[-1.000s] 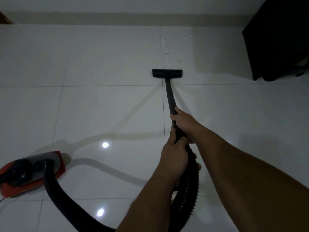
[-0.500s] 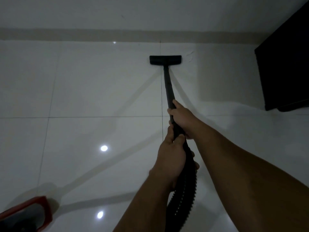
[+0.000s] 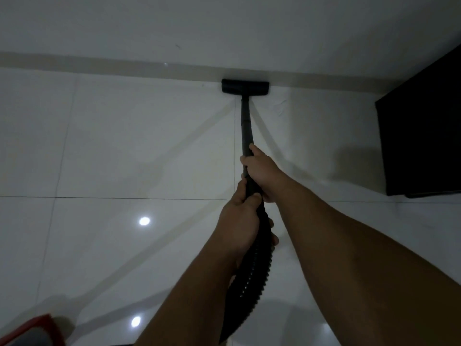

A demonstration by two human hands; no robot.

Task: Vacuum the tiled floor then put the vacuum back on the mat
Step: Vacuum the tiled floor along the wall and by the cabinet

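The black vacuum wand (image 3: 246, 123) reaches forward across the glossy white tiled floor (image 3: 139, 146). Its flat black nozzle head (image 3: 245, 86) lies on the floor against the beige skirting at the wall. My right hand (image 3: 262, 171) grips the wand higher up, and my left hand (image 3: 239, 221) grips just behind it where the ribbed black hose (image 3: 252, 278) begins. The hose drops down between my forearms. A corner of the red vacuum body (image 3: 30, 330) shows at the bottom left. No mat is in view.
A white wall (image 3: 224, 28) with a beige skirting strip (image 3: 99, 67) bounds the floor ahead. A dark cabinet (image 3: 424, 136) stands on the floor at the right. Two ceiling-light reflections (image 3: 144, 221) shine on the tiles to the left of my arms.
The nozzle has been pushed forward over the white specks to the skirting. My view moved forward with it, and the red vacuum body slid almost out of frame at the bottom left.
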